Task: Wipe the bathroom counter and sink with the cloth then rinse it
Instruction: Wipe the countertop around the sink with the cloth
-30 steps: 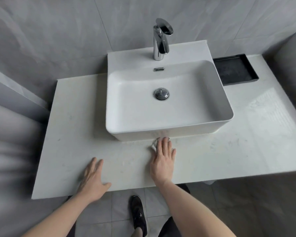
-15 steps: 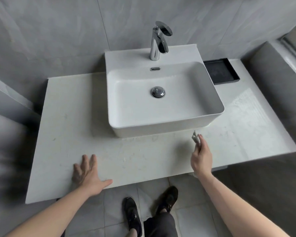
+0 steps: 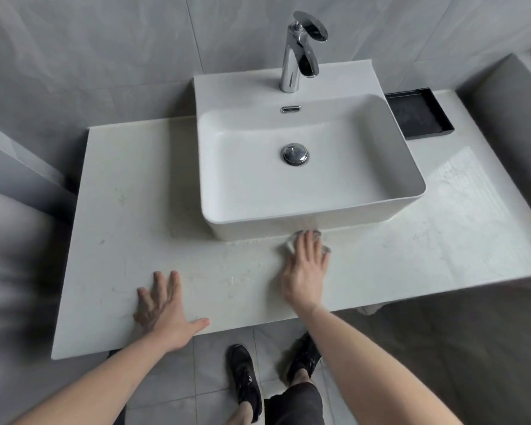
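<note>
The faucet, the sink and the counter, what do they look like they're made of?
Faucet: polished chrome-look metal, with mirror-like reflections. Sink: glossy white, probably glazed ceramic, with smooth soft highlights. Counter: pale stone or stone-look slab, faintly veined, semi-gloss where window light reflects.

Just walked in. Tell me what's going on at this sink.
A person is wiping the white bathroom counter. The right hand presses a small pale cloth flat on the counter, close to the front wall of the sink. The left hand rests flat on the counter near its front edge, fingers spread. No water runs from the tap, and the basin looks dry. A black tray sits to the sink's right.
</note>
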Demonstrator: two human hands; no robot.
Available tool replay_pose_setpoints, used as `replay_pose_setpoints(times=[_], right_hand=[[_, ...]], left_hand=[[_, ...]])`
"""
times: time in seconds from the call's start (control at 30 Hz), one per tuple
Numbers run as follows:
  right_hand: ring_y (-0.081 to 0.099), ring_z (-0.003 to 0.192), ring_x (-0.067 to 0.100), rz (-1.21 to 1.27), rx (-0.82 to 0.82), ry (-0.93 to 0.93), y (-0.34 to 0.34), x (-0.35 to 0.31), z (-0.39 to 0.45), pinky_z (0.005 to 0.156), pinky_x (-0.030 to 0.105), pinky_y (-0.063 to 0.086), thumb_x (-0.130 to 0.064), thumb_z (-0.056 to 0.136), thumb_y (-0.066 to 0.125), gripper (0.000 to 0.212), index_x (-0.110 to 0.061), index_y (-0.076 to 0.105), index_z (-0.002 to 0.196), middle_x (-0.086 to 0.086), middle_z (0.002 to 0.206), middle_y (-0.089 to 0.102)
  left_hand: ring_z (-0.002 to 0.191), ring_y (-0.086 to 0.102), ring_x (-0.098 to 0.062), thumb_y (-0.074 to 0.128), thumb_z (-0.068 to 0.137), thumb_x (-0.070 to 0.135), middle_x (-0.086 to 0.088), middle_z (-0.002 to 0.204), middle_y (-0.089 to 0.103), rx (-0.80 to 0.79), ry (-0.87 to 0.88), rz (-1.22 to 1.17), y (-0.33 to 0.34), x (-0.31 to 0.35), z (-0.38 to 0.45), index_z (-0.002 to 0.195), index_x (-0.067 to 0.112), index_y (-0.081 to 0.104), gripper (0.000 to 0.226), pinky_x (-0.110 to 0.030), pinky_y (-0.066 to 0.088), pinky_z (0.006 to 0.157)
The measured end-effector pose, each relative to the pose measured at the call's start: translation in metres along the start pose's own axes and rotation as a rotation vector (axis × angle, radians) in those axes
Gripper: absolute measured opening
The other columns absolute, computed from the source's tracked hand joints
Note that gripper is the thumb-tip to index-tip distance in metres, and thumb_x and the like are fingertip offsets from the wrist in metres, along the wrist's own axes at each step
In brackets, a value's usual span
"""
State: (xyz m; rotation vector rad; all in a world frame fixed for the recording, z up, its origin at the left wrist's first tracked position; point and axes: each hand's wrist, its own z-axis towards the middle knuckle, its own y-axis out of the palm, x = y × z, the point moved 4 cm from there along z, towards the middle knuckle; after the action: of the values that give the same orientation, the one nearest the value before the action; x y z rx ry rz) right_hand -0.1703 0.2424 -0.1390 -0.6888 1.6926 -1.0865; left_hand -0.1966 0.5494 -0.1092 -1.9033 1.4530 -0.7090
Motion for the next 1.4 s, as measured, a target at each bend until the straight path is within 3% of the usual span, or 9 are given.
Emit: replay_pose_setpoints(times=[0.17,0.33,0.67,0.73,0.8,0.93,1.07,1.23,1.4], right_hand=[[-0.006,0.16,0.028,-0.036,-0.165,-0.385,0.034,-0.073,-0.042,0.128,0.052,-0.003,-0.005,0.083,0.043,0.087,-0.016,0.014,0.165,0.003,0.172,0.003],[0.008,0.159,0.02,0.025,-0.26,-0.569,0.03,-0.066,-0.052,0.13,0.043,0.004,0.002,0.089,0.044,0.074,-0.016,0.033,0.16,-0.001,0.169,0.025],[0.032,0.153,0.03,-0.097,-0.027,-0.044,-0.094,0.146,0.011,0.123,0.045,0.03,0.006,0.094,0.046,0.059,-0.015,0.049,0.149,0.007,0.165,0.036],[0.034,0.149,0.04,-0.094,0.0,0.046,-0.11,0.176,0.022,0.122,0.048,0.03,-0.002,0.1,0.049,0.048,-0.009,0.05,0.147,0.016,0.161,0.038],[0.02,0.155,0.038,-0.095,-0.04,0.147,-0.111,0.189,0.027,0.127,0.047,0.018,-0.023,0.106,0.047,0.052,-0.012,0.037,0.156,0.012,0.168,0.023],[-0.003,0.16,0.023,-0.106,-0.05,0.193,-0.079,0.155,0.011,0.129,0.048,0.0,-0.044,0.107,0.03,0.064,-0.022,0.014,0.165,0.0,0.173,-0.002],[-0.014,0.159,0.018,-0.031,-0.097,0.026,-0.035,0.072,-0.03,0.128,0.046,-0.01,-0.048,0.109,0.023,0.059,-0.032,0.007,0.164,-0.007,0.172,-0.011],[-0.007,0.16,0.016,-0.022,-0.2,-0.29,0.006,-0.004,-0.079,0.129,0.048,0.0,-0.046,0.11,0.027,0.056,-0.033,0.017,0.164,-0.012,0.172,0.002],[-0.004,0.16,0.017,-0.056,-0.248,-0.388,-0.004,0.027,-0.07,0.129,0.042,0.001,-0.029,0.106,0.038,0.061,-0.034,0.019,0.163,-0.012,0.172,0.004]], left_hand=[[0.149,-0.02,-0.043,0.068,0.069,0.077,0.002,0.159,-0.039,0.004,-0.003,0.009,-0.003,0.001,-0.002,0.154,0.035,-0.024,0.132,-0.064,0.018,0.118],[0.149,-0.02,-0.043,0.068,0.068,0.077,0.002,0.159,-0.039,0.003,-0.007,0.011,-0.004,0.002,-0.004,0.154,0.036,-0.023,0.132,-0.064,0.018,0.118],[0.149,-0.019,-0.043,0.068,0.07,0.076,0.001,0.159,-0.039,-0.007,-0.003,0.01,-0.006,0.003,-0.006,0.155,0.035,-0.023,0.131,-0.063,0.018,0.117],[0.149,-0.02,-0.043,0.068,0.07,0.075,0.001,0.159,-0.039,-0.009,-0.003,0.004,-0.006,0.004,-0.007,0.155,0.035,-0.023,0.131,-0.063,0.017,0.117],[0.15,-0.02,-0.043,0.069,0.07,0.075,0.002,0.159,-0.039,-0.009,-0.004,0.001,-0.006,0.006,-0.008,0.155,0.035,-0.023,0.131,-0.063,0.018,0.118],[0.15,-0.02,-0.042,0.07,0.07,0.074,0.003,0.159,-0.039,-0.008,-0.008,0.003,-0.007,0.005,-0.008,0.154,0.036,-0.023,0.131,-0.064,0.017,0.118],[0.15,-0.02,-0.042,0.071,0.069,0.074,0.003,0.16,-0.038,-0.007,-0.01,-0.004,-0.007,0.005,-0.009,0.155,0.036,-0.022,0.132,-0.064,0.016,0.118],[0.15,-0.022,-0.041,0.07,0.07,0.074,0.003,0.159,-0.039,-0.013,-0.006,-0.015,-0.008,0.005,-0.01,0.154,0.036,-0.023,0.131,-0.064,0.014,0.119],[0.15,-0.02,-0.042,0.069,0.069,0.075,0.002,0.16,-0.038,-0.008,-0.005,-0.005,-0.008,0.003,-0.009,0.155,0.036,-0.022,0.131,-0.065,0.015,0.118]])
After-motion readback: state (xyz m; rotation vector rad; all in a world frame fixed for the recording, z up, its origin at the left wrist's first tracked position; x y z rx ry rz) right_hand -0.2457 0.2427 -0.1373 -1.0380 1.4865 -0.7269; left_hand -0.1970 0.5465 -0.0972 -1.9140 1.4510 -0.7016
